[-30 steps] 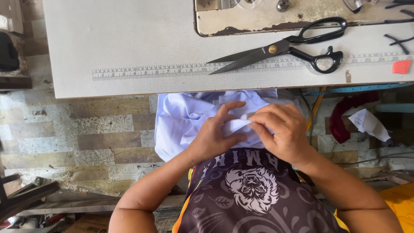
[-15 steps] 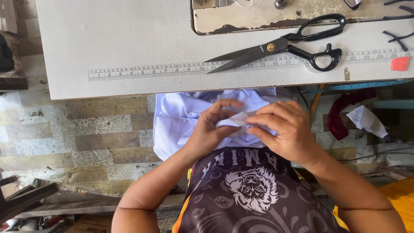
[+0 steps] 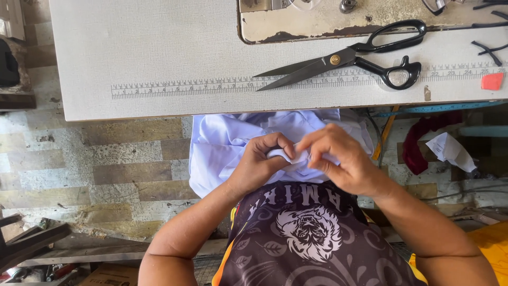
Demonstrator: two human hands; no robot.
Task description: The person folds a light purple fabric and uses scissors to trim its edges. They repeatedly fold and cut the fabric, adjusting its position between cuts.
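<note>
left hand (image 3: 260,165), right hand (image 3: 338,159), pinching pale blue cloth (image 3: 222,140)

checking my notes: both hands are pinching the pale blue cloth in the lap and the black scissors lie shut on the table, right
Not quite: the black scissors lie open on the table, blades apart, as the head view shows. The rest holds: left hand and right hand pinch the pale blue cloth in the lap.

a pale grey table (image 3: 159,47) fills the upper part of the view, its near edge running left to right. a measuring strip (image 3: 201,87) lies along that near edge. black scissors (image 3: 349,59) rest over the strip toward the right, blades closed and pointing left. a worn metal plate (image 3: 317,21) sits at the far edge. a small red chip (image 3: 492,81) lies near the right end, with black strips (image 3: 489,48) just beyond it.
</note>
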